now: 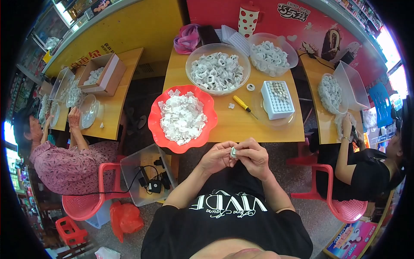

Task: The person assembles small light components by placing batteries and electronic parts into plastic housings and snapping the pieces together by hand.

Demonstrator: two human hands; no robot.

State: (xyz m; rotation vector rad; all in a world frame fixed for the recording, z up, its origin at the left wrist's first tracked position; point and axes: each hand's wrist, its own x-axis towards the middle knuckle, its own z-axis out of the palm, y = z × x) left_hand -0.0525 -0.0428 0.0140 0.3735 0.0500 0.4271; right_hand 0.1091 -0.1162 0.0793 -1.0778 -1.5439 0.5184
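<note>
in the head view, the left hand (217, 158) and the right hand (253, 159) met just below the near edge of the worktop (228, 129), in front of the person's black shirt (233, 224). a small whitish piece (233, 152) sat between them, pinched by the fingertips of both hands; the fingers were drawn in narrow around it and hid most of its shape.

on the worktop, a red bowl (154, 134) with a wavy rim stood at the near left, reaching past the edge and heaped with flat white pieces (183, 118). behind it, to the right, a large clear bowl (188, 77) held many pale ring-like parts (217, 71), and a second clear bowl (293, 60) with similar parts stood just beside that one. a yellow-handled screwdriver (241, 102) lay slantwise near the middle, with a single ring-like part (250, 87) and a loose white piece (231, 105) near it. to its right, a white block (279, 115) carried rows of round spots, with metal-looking discs (278, 90) toward its far end. a pink cloth (187, 39) and a red-dotted cup (248, 22) stood toward the back. co-workers sat at separate tables on the left and right.
</note>
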